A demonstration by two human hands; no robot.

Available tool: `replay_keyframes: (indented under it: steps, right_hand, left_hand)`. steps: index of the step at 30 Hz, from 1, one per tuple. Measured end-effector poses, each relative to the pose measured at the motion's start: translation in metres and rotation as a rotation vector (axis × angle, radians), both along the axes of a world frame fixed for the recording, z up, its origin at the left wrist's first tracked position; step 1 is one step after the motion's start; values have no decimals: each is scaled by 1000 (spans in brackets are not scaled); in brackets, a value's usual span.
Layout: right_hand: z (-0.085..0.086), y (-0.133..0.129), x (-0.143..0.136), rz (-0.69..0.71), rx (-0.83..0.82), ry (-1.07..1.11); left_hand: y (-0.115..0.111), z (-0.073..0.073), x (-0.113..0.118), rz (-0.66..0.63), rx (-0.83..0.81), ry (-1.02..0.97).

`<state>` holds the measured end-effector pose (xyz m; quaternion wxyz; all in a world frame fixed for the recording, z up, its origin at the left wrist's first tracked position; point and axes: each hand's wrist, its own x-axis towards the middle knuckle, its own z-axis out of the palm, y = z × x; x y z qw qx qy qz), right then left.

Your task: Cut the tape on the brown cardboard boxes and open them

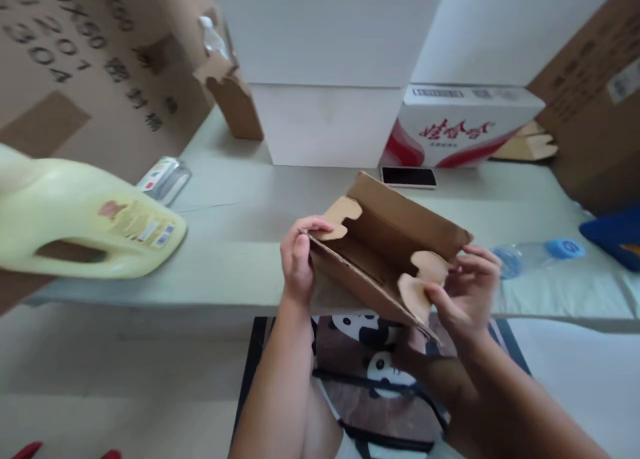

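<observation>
A small brown cardboard box [395, 229] is held tilted over the front edge of the table, its top open and its inside showing. My left hand [301, 259] is closed on its left end, the thumb on the near wall and the fingers on a pale scalloped flap [340, 216]. At the other end, my right hand [467, 289] grips the box, with the thumb against a second scalloped flap [425, 282]. The underside of the box is hidden.
A yellow jug [120, 229] lies at left, near a clear container [167, 179]. Behind stand white boxes [327, 122] and a red-and-white carton [465, 129], with a phone [409, 177] before it. A plastic bottle [533, 256] lies at right on the table [235, 246].
</observation>
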<state>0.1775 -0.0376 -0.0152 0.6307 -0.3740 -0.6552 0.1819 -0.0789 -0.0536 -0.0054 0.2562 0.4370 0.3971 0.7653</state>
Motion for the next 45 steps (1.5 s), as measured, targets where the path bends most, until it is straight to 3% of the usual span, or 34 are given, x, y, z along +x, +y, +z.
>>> replay_keyframes:
  steps: [3,7,9,15,21,31,41,45]
  right_hand:
    - [-4,5,7,10,-76,50]
    - [0,6,19,250,-353,94]
    - [0,6,25,318,-402,70]
    - [-11,2,34,322,-227,8]
    - [-13,-1,33,304,-234,46]
    - [-19,-1,27,277,-110,-20]
    - [-9,-1,33,340,-133,-54]
    - [-11,2,40,240,-251,-34]
  left_hand:
    - [15,-1,13,34,14,33]
    - [32,-2,31,92,-14,27]
    - [38,-6,37,146,-26,29]
    - [48,-20,36,202,-109,224]
    - [52,-15,26,137,-82,522]
    - [48,-16,21,86,-52,649]
    - [47,-10,25,181,-214,568]
    - [47,-7,18,271,-257,393]
